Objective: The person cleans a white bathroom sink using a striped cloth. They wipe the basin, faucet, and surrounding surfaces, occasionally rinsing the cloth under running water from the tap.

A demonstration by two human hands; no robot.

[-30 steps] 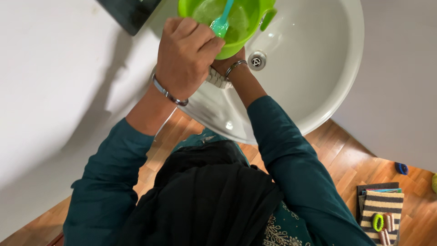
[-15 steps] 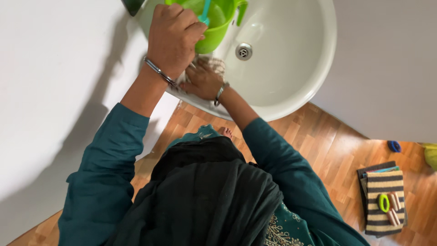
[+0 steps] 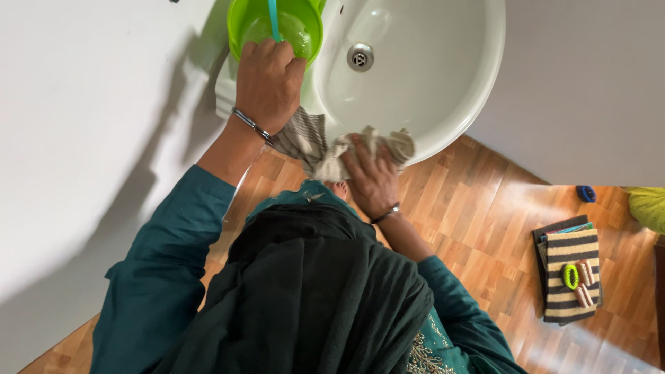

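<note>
Left hand (image 3: 269, 83): clamped on green bowl (image 3: 251, 28) rim, sink (image 3: 478, 83) edge, 11 o'clock. Right hand (image 3: 373, 176): closed on striped cloth (image 3: 315, 149), front rim, centre. Hands apart.

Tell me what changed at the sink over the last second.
The right hand came out from under the green bowl and drew the striped cloth back to the near rim of the sink, where it now grips it. The bowl went from held over the basin to the sink's left edge. Unchanged: the left hand grips the bowl's rim, and the teal utensil stands in it.
</note>
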